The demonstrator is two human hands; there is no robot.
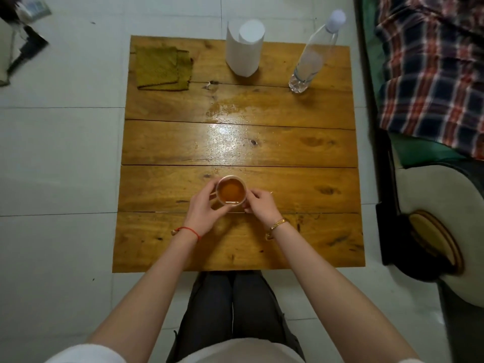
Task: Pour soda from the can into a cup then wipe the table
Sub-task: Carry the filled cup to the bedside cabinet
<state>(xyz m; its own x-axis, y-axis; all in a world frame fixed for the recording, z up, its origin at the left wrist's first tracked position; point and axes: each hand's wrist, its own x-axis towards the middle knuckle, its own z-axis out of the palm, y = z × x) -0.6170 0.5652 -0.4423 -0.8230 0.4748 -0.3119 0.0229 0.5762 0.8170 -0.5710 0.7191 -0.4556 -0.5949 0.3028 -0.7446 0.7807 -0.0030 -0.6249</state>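
I held the cup (pixel 231 191) between both hands near the front middle of the wooden table (pixel 162 239). My left hand (pixel 203 209) curled round its left side, fingers wrapped against the wall; my right hand (pixel 259 203) closed on its right side in the same way. The cup stood upright and was filled close to the rim with amber liquid. Whether its base touched the boards or hung just above them, I could not tell.

A wet, glossy patch (pixel 230 127) lay on the boards in the middle of the table, beyond the cup and apart from it. At the far left corner lay a folded green cloth (pixel 162 68), flat and untouched. A white paper roll (pixel 245 47) stood upright at the far middle edge, and a clear plastic bottle (pixel 311 57) with a white cap stood to its right. No can was seen.
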